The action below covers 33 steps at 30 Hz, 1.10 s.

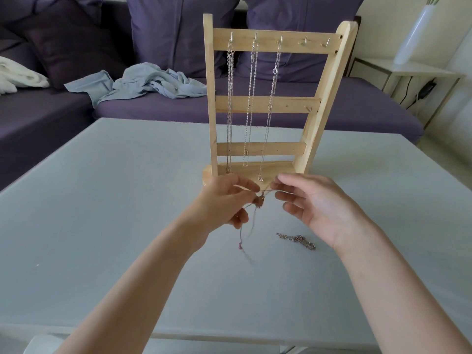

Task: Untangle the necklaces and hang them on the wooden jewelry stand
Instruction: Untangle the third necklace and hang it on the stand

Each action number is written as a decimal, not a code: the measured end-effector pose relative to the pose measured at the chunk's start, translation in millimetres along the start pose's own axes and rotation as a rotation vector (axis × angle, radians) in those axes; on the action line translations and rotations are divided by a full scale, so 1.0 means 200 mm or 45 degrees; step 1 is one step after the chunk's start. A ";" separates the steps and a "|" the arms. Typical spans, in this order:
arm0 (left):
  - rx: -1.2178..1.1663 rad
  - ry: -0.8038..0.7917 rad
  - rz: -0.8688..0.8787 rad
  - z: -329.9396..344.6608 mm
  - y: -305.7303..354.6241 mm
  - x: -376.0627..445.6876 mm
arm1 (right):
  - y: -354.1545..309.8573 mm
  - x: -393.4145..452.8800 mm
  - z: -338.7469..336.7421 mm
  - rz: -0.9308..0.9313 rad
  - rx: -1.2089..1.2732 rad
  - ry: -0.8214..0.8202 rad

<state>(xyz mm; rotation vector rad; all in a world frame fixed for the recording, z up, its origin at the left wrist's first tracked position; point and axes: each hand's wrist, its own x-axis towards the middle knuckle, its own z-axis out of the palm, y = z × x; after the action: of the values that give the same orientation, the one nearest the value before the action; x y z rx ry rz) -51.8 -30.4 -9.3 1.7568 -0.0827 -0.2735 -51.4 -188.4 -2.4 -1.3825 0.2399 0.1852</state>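
A wooden jewelry stand (265, 104) rises at the table's middle, with three silver chains (249, 106) hanging from hooks on its top bar. In front of its base, my left hand (224, 203) and my right hand (314, 203) both pinch a thin tangled necklace (259, 200), lifted off the table. The knot sits between my fingertips and loose ends dangle down toward the table. Another small tangled chain (296, 240) lies on the table under my right wrist.
The pale grey table (102, 200) spreads wide around the stand. Behind it stands a purple sofa (255, 108) with cushions, a crumpled light blue cloth (153, 83) and a white cloth (18, 75). A side table with a white vase (416, 34) is at the right.
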 end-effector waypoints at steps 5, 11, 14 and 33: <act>0.023 -0.096 -0.027 0.01 -0.01 0.00 | 0.00 0.00 -0.01 0.063 0.228 -0.060; 0.042 -0.117 -0.003 0.02 0.00 -0.01 | -0.01 0.00 -0.02 0.004 0.170 -0.110; 0.033 -0.108 0.014 0.02 0.00 -0.01 | -0.01 -0.01 -0.01 -0.026 0.174 -0.134; -0.284 0.109 0.008 -0.01 -0.01 0.01 | -0.01 -0.01 0.00 -0.208 -0.093 -0.164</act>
<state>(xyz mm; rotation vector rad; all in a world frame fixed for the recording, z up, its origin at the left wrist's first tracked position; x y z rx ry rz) -49.3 -29.3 -11.0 1.5443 0.0039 -0.1945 -53.4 -187.7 -0.3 -1.4499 0.0131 0.1476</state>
